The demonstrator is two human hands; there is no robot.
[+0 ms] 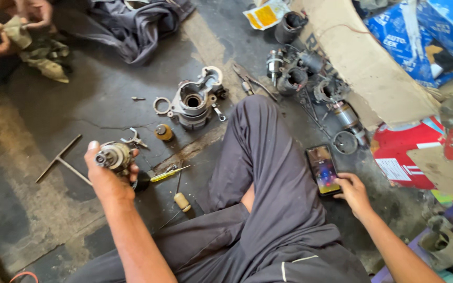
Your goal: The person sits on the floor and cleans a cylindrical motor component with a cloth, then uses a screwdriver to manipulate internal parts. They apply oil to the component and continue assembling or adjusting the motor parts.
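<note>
Your left hand (106,175) is wrapped around a small round metal motor part (114,155), thumb up along its near side and fingers curled behind it, so the grip is closed on that part. It sits just above the dark concrete floor (32,209). At ten o'clock from the hand lies a T-shaped wrench (61,160), flat on the floor and apart from you. At one o'clock, well clear, stands a grey metal housing (194,102) with a round bore facing up (a loose ring (161,106) lies just beside it at nine o'clock). At three o'clock from your hand, near your knee, lies a yellow-handled screwdriver (169,174).

Your right hand (353,193) rests on the floor on the far side of your leg, fingertips touching the lower edge of a phone (322,170) with a lit screen; the fingers are loosely bent, not clamped on it.

At eleven o'clock in the far corner, another person's hands (27,21) hold a rag.
</note>
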